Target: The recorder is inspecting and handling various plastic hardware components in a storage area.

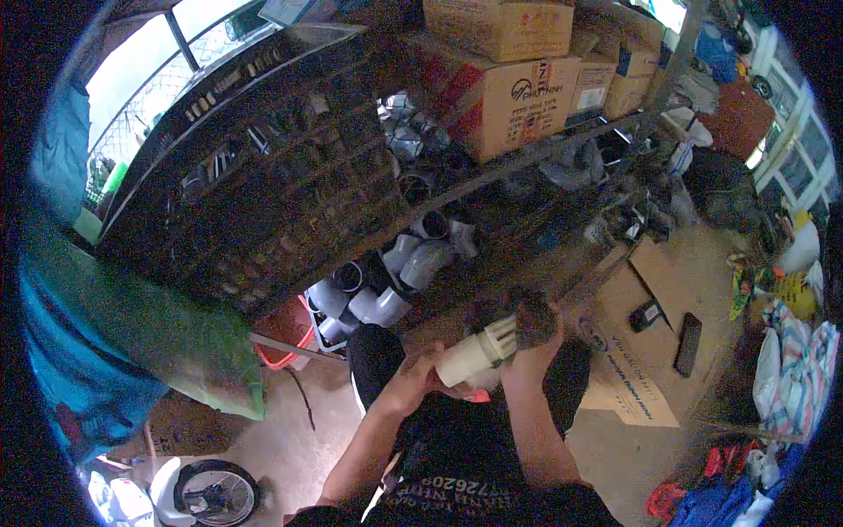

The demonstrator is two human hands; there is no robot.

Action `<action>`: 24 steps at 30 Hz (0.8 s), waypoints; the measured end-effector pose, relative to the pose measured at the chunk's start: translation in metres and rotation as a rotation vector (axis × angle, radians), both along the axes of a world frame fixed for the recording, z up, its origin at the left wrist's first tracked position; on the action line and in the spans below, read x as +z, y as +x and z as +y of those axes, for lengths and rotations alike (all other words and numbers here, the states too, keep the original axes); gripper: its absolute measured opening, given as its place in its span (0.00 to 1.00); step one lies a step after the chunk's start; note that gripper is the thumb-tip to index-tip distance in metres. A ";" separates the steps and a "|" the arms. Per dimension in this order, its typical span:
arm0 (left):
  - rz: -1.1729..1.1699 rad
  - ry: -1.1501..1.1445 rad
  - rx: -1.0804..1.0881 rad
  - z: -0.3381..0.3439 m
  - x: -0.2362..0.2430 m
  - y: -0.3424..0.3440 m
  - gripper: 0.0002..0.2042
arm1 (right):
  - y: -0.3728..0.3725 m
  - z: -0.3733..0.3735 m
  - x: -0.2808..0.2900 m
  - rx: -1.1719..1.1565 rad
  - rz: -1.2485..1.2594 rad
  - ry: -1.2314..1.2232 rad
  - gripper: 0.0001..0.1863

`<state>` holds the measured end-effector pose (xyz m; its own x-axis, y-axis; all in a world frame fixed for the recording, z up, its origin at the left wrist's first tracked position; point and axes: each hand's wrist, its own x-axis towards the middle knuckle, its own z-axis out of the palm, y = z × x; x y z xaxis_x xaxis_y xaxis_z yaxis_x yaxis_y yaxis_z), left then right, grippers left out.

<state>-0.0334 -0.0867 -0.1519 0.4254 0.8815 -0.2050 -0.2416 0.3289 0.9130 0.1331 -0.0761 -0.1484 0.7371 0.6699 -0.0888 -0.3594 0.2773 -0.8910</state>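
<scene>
I hold a cream plastic cylinder with a ribbed end, tilted up to the right above my lap. My left hand is closed at its plain lower end. My right hand grips the ribbed upper end, where a dark, grainy shape hides part of the fingers; I cannot make out what it is. Just beyond, grey plastic pipe elbows are piled below a dark shelf.
A dark compartmented rack spans the back left, with cardboard boxes at upper right. Flattened cardboard with small black items lies right. A green cover, a wheel and red tubing are left; bags are far right.
</scene>
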 end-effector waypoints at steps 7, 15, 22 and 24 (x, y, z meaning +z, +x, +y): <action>0.714 1.040 0.193 -0.010 0.014 0.014 0.26 | 0.003 -0.001 0.013 0.011 0.060 -0.040 0.16; 0.705 0.975 0.308 -0.019 0.030 0.023 0.21 | 0.007 0.003 0.010 0.053 0.128 0.081 0.11; 0.122 0.056 0.070 -0.004 0.003 0.007 0.21 | 0.012 0.004 0.005 0.040 0.062 -0.005 0.11; 0.010 0.169 0.081 -0.008 0.003 0.014 0.21 | 0.009 0.001 0.013 0.065 0.054 0.020 0.11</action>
<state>-0.0197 -0.0948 -0.1488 0.3500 0.9351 -0.0549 -0.2518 0.1504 0.9560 0.1416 -0.0748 -0.1353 0.6866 0.7182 -0.1130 -0.4244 0.2697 -0.8644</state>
